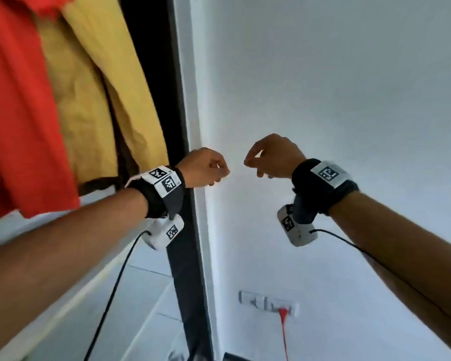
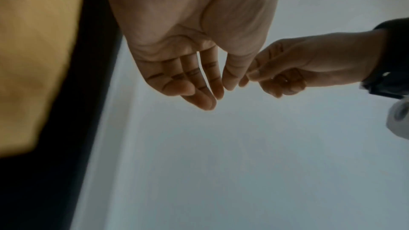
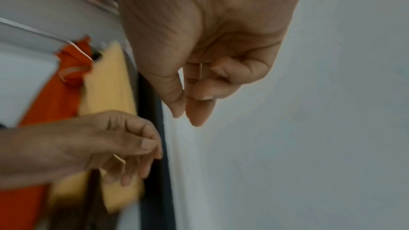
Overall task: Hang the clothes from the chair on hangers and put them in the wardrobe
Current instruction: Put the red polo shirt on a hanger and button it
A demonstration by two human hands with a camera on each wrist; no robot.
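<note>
**Two garments up, both hands out of the wardrobe**

Here we are at the wardrobe (image 1: pixel 177 100), and there's clothing on the rail already. A red garment (image 1: pixel 18 113) hangs at the far left, and a yellow garment (image 1: pixel 94 95) hangs just beside it, right up against the wardrobe's dark side edge. In the right wrist view you can make out both of them gathered at the top under the rail (image 3: pixel 28 29), with a thin pale hook showing there, though the hangers themselves are too blurred to describe.

Now the hands. The left hand (image 1: pixel 205 168) hovers in front of that dark edge, fingers loosely curled, nothing in it. The right hand (image 1: pixel 272 156) hangs near it, over the plain white wall (image 1: pixel 323 87), fingertips drawn together and likewise holding nothing as far as I can see. The two hands are close but apart, and neither touches the clothes.

So where does that leave the job? Two pieces look done and put away. The chair isn't in any view, so I can't tell whether more clothes are waiting on it. If there are, it's back to the chair for the next one.
</note>
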